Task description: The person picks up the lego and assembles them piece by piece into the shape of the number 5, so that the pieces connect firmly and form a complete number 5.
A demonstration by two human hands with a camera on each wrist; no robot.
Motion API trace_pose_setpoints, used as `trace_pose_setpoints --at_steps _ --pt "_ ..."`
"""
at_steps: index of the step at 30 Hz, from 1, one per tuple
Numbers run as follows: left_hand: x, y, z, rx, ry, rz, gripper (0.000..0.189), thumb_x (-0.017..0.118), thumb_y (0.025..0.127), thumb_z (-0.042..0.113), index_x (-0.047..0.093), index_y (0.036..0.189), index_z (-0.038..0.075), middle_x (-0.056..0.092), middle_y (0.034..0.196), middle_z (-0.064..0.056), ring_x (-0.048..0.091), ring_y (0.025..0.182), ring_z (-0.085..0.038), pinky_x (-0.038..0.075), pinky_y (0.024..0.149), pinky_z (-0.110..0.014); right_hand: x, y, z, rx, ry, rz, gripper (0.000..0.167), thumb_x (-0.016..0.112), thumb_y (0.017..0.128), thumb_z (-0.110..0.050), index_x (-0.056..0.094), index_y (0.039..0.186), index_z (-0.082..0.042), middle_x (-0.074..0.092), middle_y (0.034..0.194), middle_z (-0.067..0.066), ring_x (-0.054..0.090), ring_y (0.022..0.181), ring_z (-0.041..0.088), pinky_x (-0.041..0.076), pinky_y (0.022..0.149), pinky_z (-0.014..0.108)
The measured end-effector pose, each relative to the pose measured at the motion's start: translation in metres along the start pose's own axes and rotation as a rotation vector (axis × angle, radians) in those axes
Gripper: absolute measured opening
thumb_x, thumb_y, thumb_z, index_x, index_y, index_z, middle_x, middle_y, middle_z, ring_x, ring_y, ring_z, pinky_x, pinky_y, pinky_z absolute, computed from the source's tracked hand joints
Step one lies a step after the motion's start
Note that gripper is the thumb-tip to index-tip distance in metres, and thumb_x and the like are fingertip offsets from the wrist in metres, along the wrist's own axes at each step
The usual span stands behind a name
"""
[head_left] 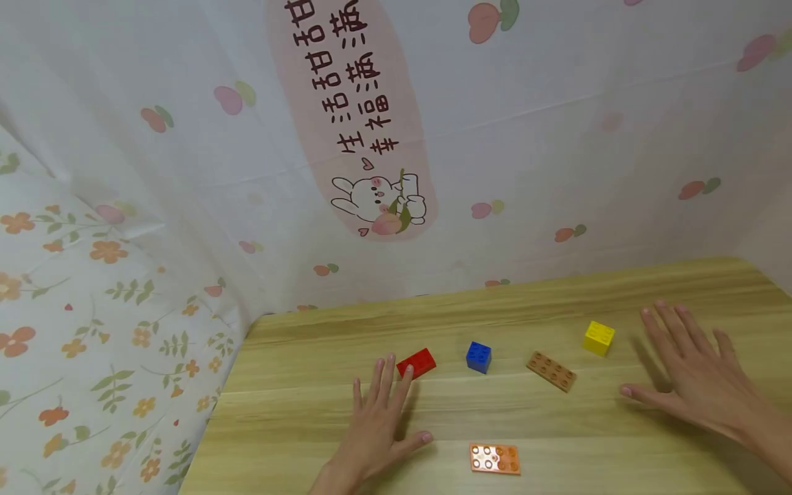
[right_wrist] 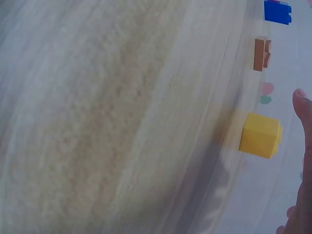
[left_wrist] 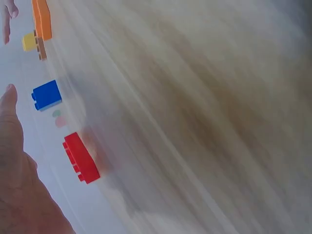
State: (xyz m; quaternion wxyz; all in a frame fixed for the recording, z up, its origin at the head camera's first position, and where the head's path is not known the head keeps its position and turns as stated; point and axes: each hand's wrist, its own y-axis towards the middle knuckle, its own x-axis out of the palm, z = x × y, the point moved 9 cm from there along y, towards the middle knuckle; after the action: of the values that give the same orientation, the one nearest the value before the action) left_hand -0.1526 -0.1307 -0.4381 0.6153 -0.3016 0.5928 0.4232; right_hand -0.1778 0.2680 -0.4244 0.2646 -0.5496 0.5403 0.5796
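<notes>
Five toy bricks lie apart on a wooden table [head_left: 297, 412]. My left hand [head_left: 374, 426] has its fingers spread, the index fingertip overlapping the red brick [head_left: 419, 364] in the head view. In the left wrist view, that red brick [left_wrist: 81, 158] shows whole, below the blue brick [left_wrist: 47, 95]. To the right, my right hand [head_left: 699, 375] is spread beside the yellow brick [head_left: 599, 337] and holds nothing. Between the hands are the blue brick [head_left: 479, 357], a flat brown brick [head_left: 551, 371] and, nearer me, a flat orange brick [head_left: 495, 458].
A white curtain [head_left: 526, 137] with fruit prints and a rabbit picture hangs behind the table's far edge. At the left, flower-patterned cloth [head_left: 124, 330] runs down along the table's side.
</notes>
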Motion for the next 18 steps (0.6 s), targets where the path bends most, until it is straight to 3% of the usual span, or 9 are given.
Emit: trace_pose_setpoints --at_steps 9,18 --pt "0.000 -0.001 0.014 0.056 -0.042 -0.019 0.092 0.052 0.082 0.065 0.016 0.150 0.015 0.000 0.156 -0.004 0.001 0.140 -0.031 0.011 0.102 -0.066 -0.003 0.003 -0.009 -0.027 0.019 0.015 0.120 0.073 0.067 -0.057 0.001 0.150 -0.009 -0.009 0.154 0.011 -0.008 0.139 0.033 -0.012 0.099 0.066" --pt "0.000 0.000 0.017 0.068 -0.031 -0.004 0.091 0.052 0.082 0.065 0.017 0.150 0.015 0.007 0.155 -0.008 0.003 0.139 -0.033 0.013 0.100 -0.067 -0.001 0.008 -0.012 -0.035 0.024 0.025 0.118 0.072 0.068 -0.056 0.002 0.150 -0.009 -0.007 0.154 0.011 -0.006 0.139 0.033 -0.010 0.099 0.065"
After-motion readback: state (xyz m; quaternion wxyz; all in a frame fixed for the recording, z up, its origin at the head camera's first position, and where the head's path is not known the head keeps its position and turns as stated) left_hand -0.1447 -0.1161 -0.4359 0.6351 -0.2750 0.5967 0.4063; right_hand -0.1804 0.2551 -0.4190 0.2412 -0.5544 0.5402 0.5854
